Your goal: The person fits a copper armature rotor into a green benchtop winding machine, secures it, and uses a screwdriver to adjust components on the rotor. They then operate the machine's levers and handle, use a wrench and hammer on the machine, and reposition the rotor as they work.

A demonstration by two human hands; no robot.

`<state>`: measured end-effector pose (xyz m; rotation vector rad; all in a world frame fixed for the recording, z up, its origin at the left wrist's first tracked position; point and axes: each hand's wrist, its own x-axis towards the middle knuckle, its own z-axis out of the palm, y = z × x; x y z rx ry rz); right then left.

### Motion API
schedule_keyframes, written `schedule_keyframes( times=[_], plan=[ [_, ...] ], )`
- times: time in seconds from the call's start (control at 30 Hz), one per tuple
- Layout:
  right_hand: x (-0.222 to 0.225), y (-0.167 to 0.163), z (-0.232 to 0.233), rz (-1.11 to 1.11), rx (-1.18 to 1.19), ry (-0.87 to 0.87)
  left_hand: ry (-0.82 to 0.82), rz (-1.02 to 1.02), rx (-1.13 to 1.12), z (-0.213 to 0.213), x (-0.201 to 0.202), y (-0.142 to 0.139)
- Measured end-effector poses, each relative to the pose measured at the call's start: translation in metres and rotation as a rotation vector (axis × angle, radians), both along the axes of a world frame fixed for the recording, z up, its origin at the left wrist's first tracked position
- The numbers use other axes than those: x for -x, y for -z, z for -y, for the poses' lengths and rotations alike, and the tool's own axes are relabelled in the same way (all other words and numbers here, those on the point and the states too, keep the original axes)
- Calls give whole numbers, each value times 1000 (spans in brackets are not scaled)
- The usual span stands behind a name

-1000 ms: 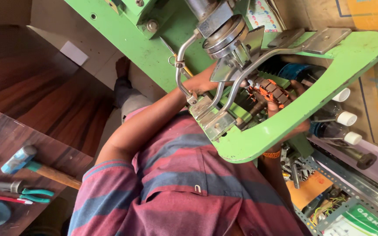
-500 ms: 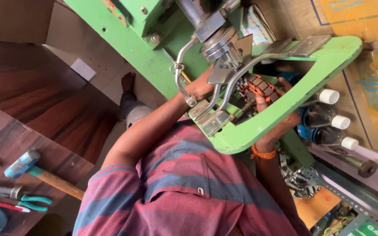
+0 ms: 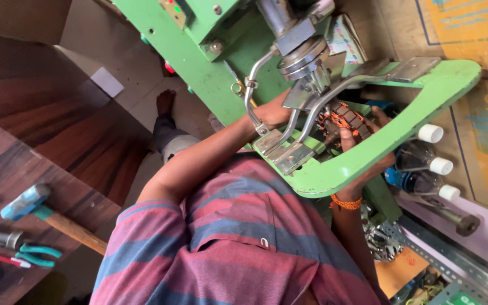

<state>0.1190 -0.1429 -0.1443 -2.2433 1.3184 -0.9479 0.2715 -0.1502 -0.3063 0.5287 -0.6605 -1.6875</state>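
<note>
My left hand (image 3: 272, 113) grips the green machine's (image 3: 210, 62) metal rod (image 3: 251, 93). My right hand (image 3: 362, 141) clasps the copper-wound core (image 3: 343, 116) inside its frame.

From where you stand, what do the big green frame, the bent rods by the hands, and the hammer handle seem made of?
Green frame: likely cast or thick metal under glossy green paint, with rounded edges and bolts. Bent rods: bare steel by their silvery shine. Hammer handle: wood, brown with a matt surface. The ribbed part at the right hand looks like copper windings.

Your count around the green machine frame (image 3: 379, 158)

You have three white-capped bottles (image 3: 425, 152) right of it, one hammer (image 3: 35, 206) and one pair of teal-handled pliers (image 3: 32, 255) far to its left.
</note>
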Motion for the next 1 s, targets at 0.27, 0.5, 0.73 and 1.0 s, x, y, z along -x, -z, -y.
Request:
schedule_keyframes(
  times=[0.27,0.5,0.73,1.0],
  plan=[
    [1,12,4,26,-18,16,-101,-513,-174,-25,-20,10],
    [-7,15,5,155,-13,32,-284,-722,-287,-42,-37,6],
    [2,16,10,84,15,56,-861,-164,-154,-76,-67,-16],
    [194,-2,-112,-224,104,960,-675,734,210,-97,-132,-106]
  ],
)
